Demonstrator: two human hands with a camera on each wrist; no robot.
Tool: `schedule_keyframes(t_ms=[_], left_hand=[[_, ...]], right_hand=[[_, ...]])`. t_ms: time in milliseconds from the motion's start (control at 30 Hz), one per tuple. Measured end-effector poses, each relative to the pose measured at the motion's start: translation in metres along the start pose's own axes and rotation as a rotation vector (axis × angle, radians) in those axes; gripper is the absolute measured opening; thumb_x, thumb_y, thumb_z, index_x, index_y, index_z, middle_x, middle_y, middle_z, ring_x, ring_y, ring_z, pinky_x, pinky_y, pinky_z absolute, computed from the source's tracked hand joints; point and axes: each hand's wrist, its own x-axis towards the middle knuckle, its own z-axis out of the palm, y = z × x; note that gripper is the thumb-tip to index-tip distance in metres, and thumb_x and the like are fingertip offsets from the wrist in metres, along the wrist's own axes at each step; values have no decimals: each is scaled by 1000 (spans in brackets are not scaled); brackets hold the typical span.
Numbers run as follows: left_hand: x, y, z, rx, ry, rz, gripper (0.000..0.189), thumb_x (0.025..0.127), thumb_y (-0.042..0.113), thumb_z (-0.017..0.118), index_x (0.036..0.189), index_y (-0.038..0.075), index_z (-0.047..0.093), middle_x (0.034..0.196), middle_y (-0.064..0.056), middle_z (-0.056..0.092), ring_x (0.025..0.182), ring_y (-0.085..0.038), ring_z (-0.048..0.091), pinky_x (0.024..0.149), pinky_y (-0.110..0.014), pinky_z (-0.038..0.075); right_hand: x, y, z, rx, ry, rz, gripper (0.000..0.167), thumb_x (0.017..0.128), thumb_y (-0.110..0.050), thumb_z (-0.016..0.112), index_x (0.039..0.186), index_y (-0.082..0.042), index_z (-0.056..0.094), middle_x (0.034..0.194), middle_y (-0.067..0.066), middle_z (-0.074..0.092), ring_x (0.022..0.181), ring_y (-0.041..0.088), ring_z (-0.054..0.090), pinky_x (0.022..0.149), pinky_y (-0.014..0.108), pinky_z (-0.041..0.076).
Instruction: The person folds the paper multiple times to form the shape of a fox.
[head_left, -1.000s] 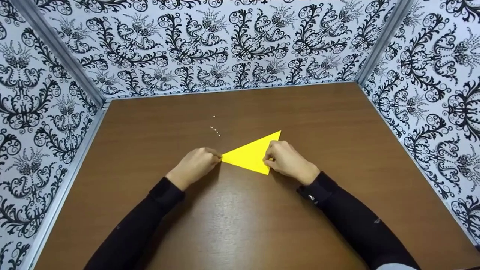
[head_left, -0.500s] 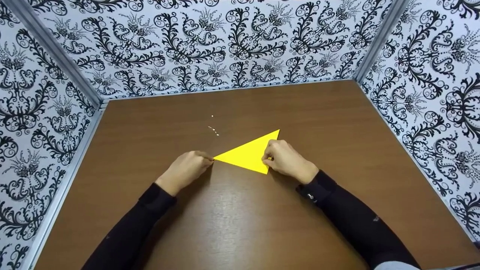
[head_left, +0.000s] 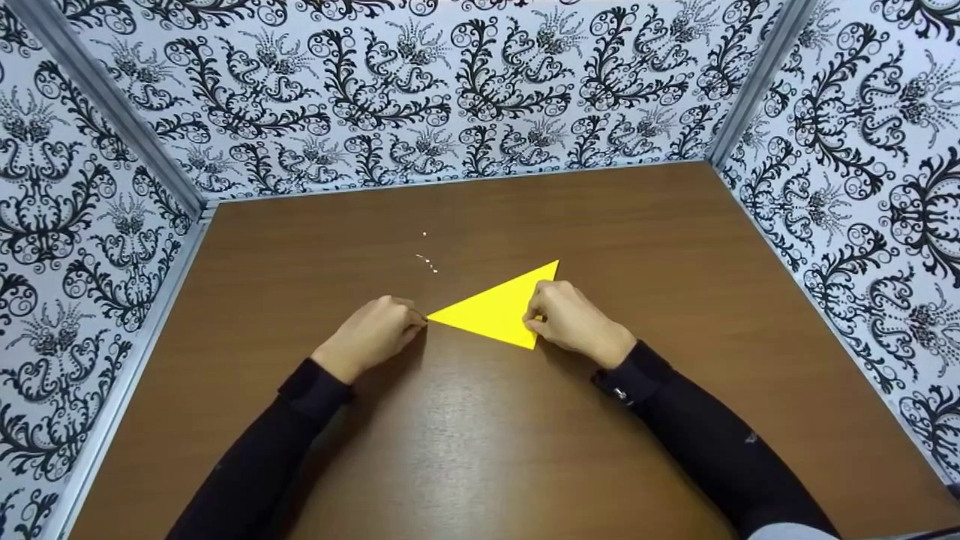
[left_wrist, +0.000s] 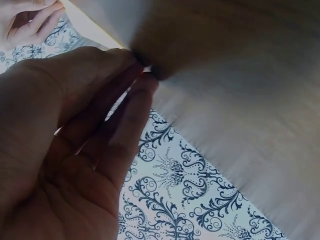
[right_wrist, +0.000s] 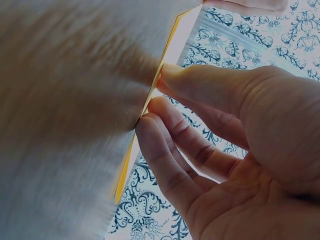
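A yellow sheet of paper (head_left: 487, 309), folded into a long triangle, lies on the brown table with its narrow tip to the left. At that tip, my left hand (head_left: 375, 334) pinches the paper between thumb and fingers; the very end is hidden by the fingertips. My right hand (head_left: 574, 319) holds the wide right side, its fingers curled at the short edge. In the right wrist view, the thumb and fingertips of the right hand (right_wrist: 215, 130) meet along the thin yellow paper edge (right_wrist: 170, 37). The left wrist view shows the left hand (left_wrist: 85, 135) with fingertips together at the tabletop.
The wooden table (head_left: 465, 450) is bounded by white walls (head_left: 480, 97) with a black scroll pattern and grey metal corner posts (head_left: 765, 79). Small white specks (head_left: 427, 262) show on the tabletop behind the paper. Dark sleeves (head_left: 262, 442) cover both forearms.
Over the last second my left hand slid left, uncovering more of the triangle's narrow end. My right hand and the paper stayed nearly still.
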Motion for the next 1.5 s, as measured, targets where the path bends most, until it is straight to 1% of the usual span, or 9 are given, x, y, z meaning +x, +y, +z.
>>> schedule_keyframes(t_ms=[233,333,467,567,833,1000,1167,1333,1500], left_hand=[[8,11,-7,45,23,-33,9,104,-4,82,99,1,87,94,-12,80,84,-27,78,80,-44,70],[13,18,-7,57,48,-40,6,104,-2,83,101,2,87,96,-12,80,85,-27,78,80,-43,70],[22,27,-3,72,87,-37,5,103,-1,84,105,1,88,99,-13,82,88,-29,81,81,-44,72],[30,32,1,80,109,-28,4,103,-1,84,101,1,87,97,-13,81,86,-29,81,80,-44,72],[49,46,12,74,137,-4,7,104,-2,83,100,-1,89,94,-14,80,83,-29,82,75,-43,72],[59,52,18,43,129,-22,7,103,-4,83,100,-2,88,93,-14,80,81,-30,81,75,-45,72],[65,57,25,43,118,-21,11,102,-7,80,98,1,88,90,-14,79,78,-29,79,71,-42,71],[68,58,35,39,109,-25,16,99,-9,78,94,3,88,90,-14,79,78,-29,79,70,-43,70],[68,59,38,47,98,-51,18,100,-7,78,91,4,88,90,-14,80,77,-31,78,69,-46,70]], right_hand=[[1,2,1,1,0,6,8,98,4,87,93,-1,91,96,13,82,89,27,76,77,39,66],[2,3,1,-3,2,9,9,98,4,86,93,-1,91,97,13,82,89,26,75,77,38,66],[2,3,2,-2,1,18,9,98,4,86,94,-2,92,98,14,83,89,26,75,76,37,65],[2,3,2,1,1,21,10,98,4,86,93,-2,92,98,13,82,88,26,75,76,36,64],[-1,1,0,1,13,13,12,95,6,83,91,-2,90,94,13,76,84,25,72,74,33,61],[-1,3,0,3,7,19,10,97,4,84,93,-2,90,95,12,76,85,25,72,75,35,62],[0,4,0,-1,5,19,9,97,3,85,94,-3,91,96,12,78,86,25,74,75,36,64],[1,3,1,-7,-1,14,8,96,3,87,92,-4,91,96,12,79,86,25,74,76,39,66],[0,4,2,-1,-3,14,9,97,2,86,92,-4,91,96,13,80,85,25,74,76,39,65]])
